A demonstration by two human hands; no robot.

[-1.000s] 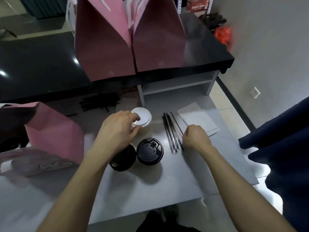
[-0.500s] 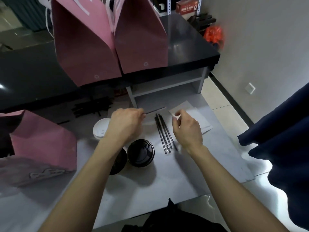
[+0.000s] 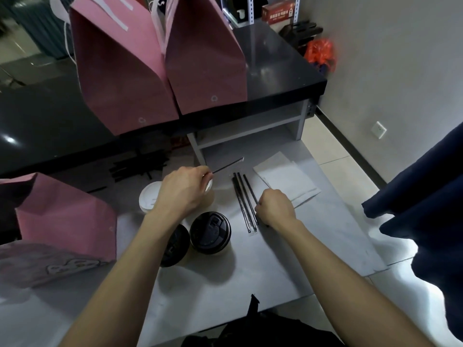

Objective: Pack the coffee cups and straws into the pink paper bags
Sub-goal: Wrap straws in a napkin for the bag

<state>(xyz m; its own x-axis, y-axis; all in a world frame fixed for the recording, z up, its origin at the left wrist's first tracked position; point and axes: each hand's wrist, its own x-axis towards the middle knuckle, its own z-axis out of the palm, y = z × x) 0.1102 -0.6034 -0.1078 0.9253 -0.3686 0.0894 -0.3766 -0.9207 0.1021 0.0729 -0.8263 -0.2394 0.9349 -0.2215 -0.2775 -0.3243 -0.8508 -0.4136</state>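
My left hand pinches one wrapped black straw, held above the white worktop and pointing to the back right. My right hand is curled on another straw at the right of the straw bundle lying on the worktop. A white-lidded cup stands partly hidden behind my left hand. Two black-lidded cups stand nearer: one in full view, one half under my left forearm. Two pink paper bags stand on the black counter. A third pink bag lies at the left.
White paper napkins lie right of the straws. A pile of dark straws sits under the black counter. A dark blue cloth hangs at the right. An open shelf runs below the counter.
My left hand left the white lid and took a straw passed from my right hand, then lifted it. My right hand dropped back onto the straw bundle and curled on another straw.
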